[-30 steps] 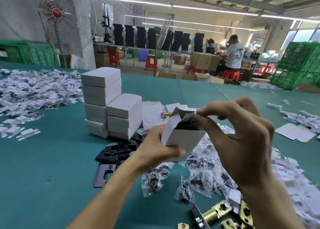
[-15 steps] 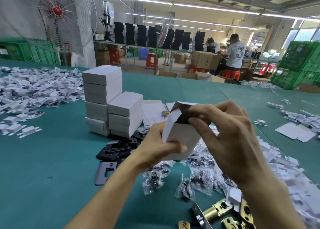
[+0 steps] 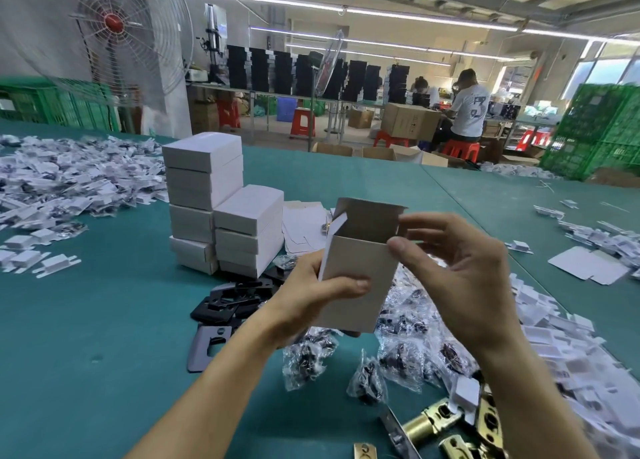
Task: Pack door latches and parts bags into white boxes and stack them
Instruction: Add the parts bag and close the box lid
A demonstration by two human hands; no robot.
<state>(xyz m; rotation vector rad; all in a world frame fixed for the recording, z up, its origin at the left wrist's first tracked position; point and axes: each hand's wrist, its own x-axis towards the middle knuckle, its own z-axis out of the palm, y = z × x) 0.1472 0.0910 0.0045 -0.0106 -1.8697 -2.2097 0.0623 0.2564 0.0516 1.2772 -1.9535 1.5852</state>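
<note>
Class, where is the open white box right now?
Centre of the head view: the open white box is held upright in the left hand, right hand at its top rim, right of the stacked white boxes, above the parts bags.

Tabletop: teal cover (image 3: 104, 337).
Middle: two touching stacks of closed white boxes (image 3: 221, 209); flat box blanks (image 3: 304, 226) just behind.
Beside the stacks: black plates (image 3: 225, 302), piled loosely.
Near edge: parts bags (image 3: 401, 358); brass latches (image 3: 429, 420).
Far left corner: white card pieces (image 3: 69, 181), heaped.
Right edge: second card heap (image 3: 554, 334).
</note>
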